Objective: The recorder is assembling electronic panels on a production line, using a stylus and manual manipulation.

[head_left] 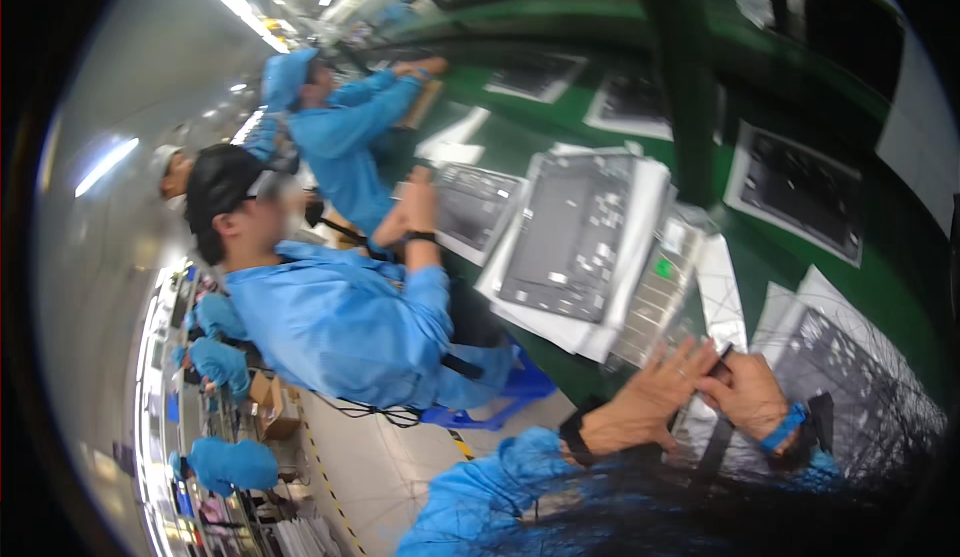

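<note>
Green bench (520,137) in a factory line | small dark part (722,355) at 5 o'clock, pinched in right hand (748,394) fingers | left hand (655,392) touching it, fingers spread flat on keyboard panel (655,302) | dark laptop shell (575,232) at 12 o'clock | blue-coated co-worker (330,327) at 9 o'clock.

Single head view, fisheye, worn on person's head. Picture strongly tilted, faces down along green work line (520,147). Own hands close at lower right edge. Co-worker in blue coat (330,327) sits near, at left. Far line bends toward rim. No second view.
</note>
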Action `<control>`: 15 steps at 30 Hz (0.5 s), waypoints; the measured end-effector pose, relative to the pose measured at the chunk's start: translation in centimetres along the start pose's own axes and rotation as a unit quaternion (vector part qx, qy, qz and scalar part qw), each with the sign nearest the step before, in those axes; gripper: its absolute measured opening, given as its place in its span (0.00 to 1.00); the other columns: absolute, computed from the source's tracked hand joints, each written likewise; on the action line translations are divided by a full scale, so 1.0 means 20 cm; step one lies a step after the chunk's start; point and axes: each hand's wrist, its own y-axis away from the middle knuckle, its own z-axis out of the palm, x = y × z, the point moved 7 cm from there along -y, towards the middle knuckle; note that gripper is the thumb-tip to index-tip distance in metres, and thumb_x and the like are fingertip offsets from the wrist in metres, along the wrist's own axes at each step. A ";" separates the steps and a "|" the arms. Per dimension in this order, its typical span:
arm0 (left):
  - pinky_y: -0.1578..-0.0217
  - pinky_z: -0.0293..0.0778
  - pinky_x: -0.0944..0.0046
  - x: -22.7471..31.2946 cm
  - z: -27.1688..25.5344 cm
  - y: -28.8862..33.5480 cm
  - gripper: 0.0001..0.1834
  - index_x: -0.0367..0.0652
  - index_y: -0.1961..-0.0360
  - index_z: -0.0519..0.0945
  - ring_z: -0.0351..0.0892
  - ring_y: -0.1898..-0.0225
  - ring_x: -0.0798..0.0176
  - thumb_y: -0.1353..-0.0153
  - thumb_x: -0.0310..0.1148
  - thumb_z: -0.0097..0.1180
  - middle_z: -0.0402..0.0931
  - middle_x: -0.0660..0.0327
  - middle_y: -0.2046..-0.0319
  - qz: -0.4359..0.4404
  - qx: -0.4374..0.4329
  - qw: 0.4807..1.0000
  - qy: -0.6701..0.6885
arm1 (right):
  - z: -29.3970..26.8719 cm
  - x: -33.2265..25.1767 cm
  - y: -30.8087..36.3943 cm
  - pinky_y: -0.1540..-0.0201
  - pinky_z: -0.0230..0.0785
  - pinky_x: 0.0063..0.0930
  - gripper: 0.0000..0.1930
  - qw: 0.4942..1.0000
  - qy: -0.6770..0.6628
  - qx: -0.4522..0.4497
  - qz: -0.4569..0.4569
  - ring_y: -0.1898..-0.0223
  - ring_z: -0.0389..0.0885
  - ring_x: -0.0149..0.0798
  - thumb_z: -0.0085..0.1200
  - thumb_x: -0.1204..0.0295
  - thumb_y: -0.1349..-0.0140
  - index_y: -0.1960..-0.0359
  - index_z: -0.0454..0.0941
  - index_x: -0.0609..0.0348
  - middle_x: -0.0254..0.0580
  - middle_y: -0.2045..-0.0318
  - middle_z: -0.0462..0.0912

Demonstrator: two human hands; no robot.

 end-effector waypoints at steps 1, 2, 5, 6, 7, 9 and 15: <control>0.22 0.41 0.34 0.03 -0.01 0.00 0.75 0.42 0.21 0.57 0.40 0.18 0.37 0.71 0.56 0.82 0.39 0.48 0.17 0.000 -0.005 1.000 0.003 | 0.00 0.03 0.01 0.71 0.76 0.33 0.10 0.999 0.029 -0.018 0.033 0.74 0.88 0.41 0.65 0.75 0.36 0.61 0.81 0.72 0.52 0.75 0.87; 0.22 0.40 0.35 0.04 0.01 0.00 0.76 0.41 0.20 0.55 0.38 0.17 0.38 0.71 0.57 0.82 0.37 0.47 0.17 0.024 0.007 1.000 -0.007 | 0.00 0.10 0.02 0.72 0.76 0.33 0.09 1.000 -0.008 -0.010 0.022 0.74 0.88 0.40 0.65 0.75 0.36 0.63 0.82 0.72 0.52 0.76 0.86; 0.22 0.37 0.36 0.01 0.12 -0.01 0.80 0.42 0.19 0.50 0.37 0.17 0.39 0.73 0.59 0.82 0.36 0.48 0.17 0.021 0.009 0.995 -0.095 | 0.03 0.16 0.04 0.72 0.77 0.31 0.08 1.000 -0.021 -0.011 -0.019 0.75 0.88 0.35 0.65 0.76 0.38 0.64 0.82 0.72 0.51 0.78 0.86; 0.22 0.37 0.35 0.02 0.13 0.00 0.83 0.41 0.18 0.48 0.37 0.17 0.39 0.74 0.59 0.82 0.35 0.48 0.16 0.033 0.026 0.994 -0.105 | 0.05 0.20 0.04 0.71 0.78 0.30 0.09 0.999 -0.045 0.000 -0.016 0.74 0.88 0.33 0.65 0.76 0.38 0.65 0.81 0.73 0.49 0.79 0.86; 0.22 0.37 0.35 0.01 0.12 0.01 0.83 0.40 0.18 0.48 0.39 0.17 0.39 0.74 0.58 0.83 0.38 0.47 0.17 0.046 0.074 0.989 -0.118 | 0.04 0.24 0.05 0.69 0.79 0.28 0.10 0.997 -0.070 0.013 -0.008 0.74 0.87 0.31 0.66 0.76 0.38 0.65 0.81 0.74 0.48 0.80 0.85; 0.22 0.39 0.36 0.06 0.04 -0.01 0.80 0.39 0.18 0.48 0.42 0.18 0.38 0.70 0.57 0.82 0.42 0.45 0.18 0.031 0.007 0.997 -0.070 | -0.02 0.25 0.13 0.65 0.81 0.26 0.10 0.990 -0.125 0.045 0.049 0.70 0.88 0.31 0.65 0.75 0.35 0.62 0.80 0.74 0.46 0.76 0.86; 0.25 0.55 0.39 0.17 -0.21 -0.04 0.74 0.36 0.19 0.47 0.49 0.20 0.37 0.62 0.43 0.82 0.46 0.44 0.19 -0.039 -0.029 0.999 -0.021 | -0.47 0.15 0.53 0.62 0.83 0.26 0.09 0.882 -0.328 0.339 -0.006 0.66 0.89 0.35 0.61 0.78 0.29 0.53 0.79 0.72 0.46 0.64 0.87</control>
